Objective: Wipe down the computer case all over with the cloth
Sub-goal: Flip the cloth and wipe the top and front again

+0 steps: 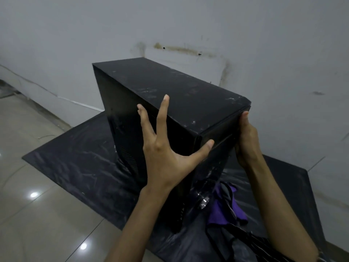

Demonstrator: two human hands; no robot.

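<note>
1. Now, the case (188, 95) stands upright at the middle of a black sheet (79, 163) on the tiled floor (37, 214), with the wall (264, 35) close behind it at 12 o'clock.
2. Left hand (166, 157) is spread wide and flat on the left side panel; fingers straight and reaching the top edge; thumb hooked over onto the near narrow face; it holds no cloth.
3. Right hand (247, 140) is pressed to the case's near right corner at 3 o'clock; thumb lies up along that edge; the fingers are hidden behind the right side, so I cannot tell whether they wrap it.
4. The purple cloth (222, 210) lies crumpled on the sheet at 5 o'clock from the case, just beside its foot; neither hand touches it.
5. Progress, as I read it: early; pale dust and white specks streak the top panel; the left side looks dark but is too dim to judge; the far faces and the underside are out of view; so most of the wiping looks left to do.
6. Heading: the top's long axis runs from 10 o'clock, far, to 4 o'clock, near; the narrow end between the hands points toward 5 o'clock, at the person; whether that is front or back I cannot tell.
</note>
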